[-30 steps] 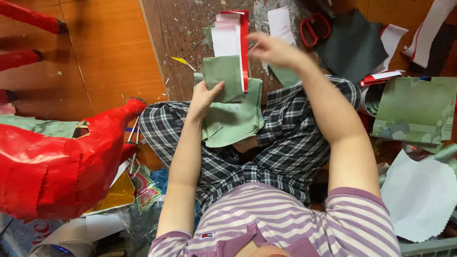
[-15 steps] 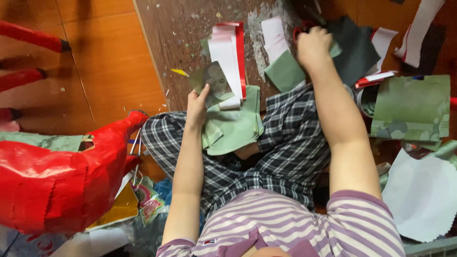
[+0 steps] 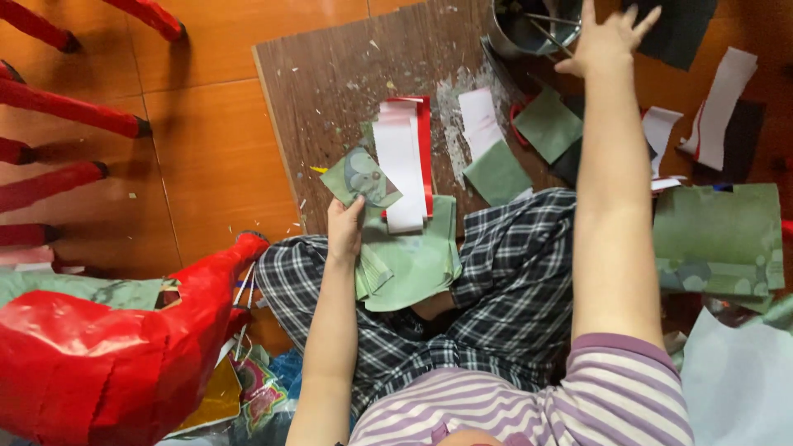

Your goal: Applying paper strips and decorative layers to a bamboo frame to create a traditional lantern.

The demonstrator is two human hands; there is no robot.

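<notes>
My left hand (image 3: pixel 345 227) pinches the green paper piece (image 3: pixel 360 177) by its lower edge; it is light and floppy. My right hand (image 3: pixel 607 37), fingers spread and empty, reaches the metal pot (image 3: pixel 529 29) at the top of the frame, perhaps for a brush.

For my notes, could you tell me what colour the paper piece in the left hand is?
Green, seen in the head view: paper piece in left hand.

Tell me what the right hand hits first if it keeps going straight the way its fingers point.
Probably the metal pot: the right hand reaches forward with fingers spread beside its rim, near the sticks inside. Depth is unclear, so it may pass just right of the pot.
</notes>
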